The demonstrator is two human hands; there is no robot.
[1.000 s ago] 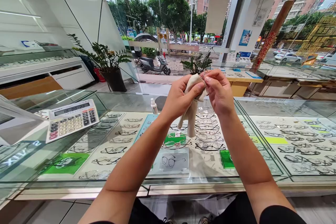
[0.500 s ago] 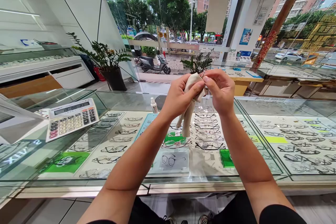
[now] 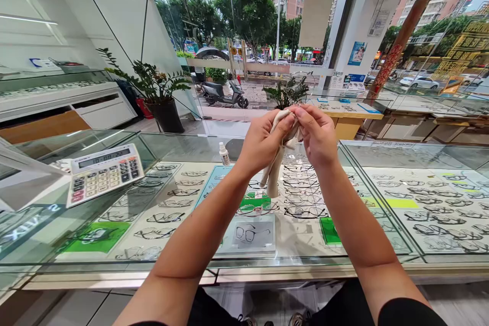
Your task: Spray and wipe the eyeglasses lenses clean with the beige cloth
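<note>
Both hands meet at chest height above the glass display counter. A cream cloth is bunched in my left hand, which is closed on it with the thumb on top; its loose end hangs below. My right hand is closed in a pinch against the cloth's upper edge. A small, thin, glinting piece shows at the right fingertips. The fingers and cloth hide most of it, so its kind cannot be told. Beneath the hands, rows of eyeglasses lie inside the counter.
On the counter's glass top, a small white bottle stands left of the hands, and a calculator sits farther left. Potted plants stand beyond the counter, before the shop window. A wooden-sided table is at the back right.
My right hand has moved slightly left and its fingers have closed in against the cloth. The bunched cloth has shifted a little, and the thin piece is more covered.
</note>
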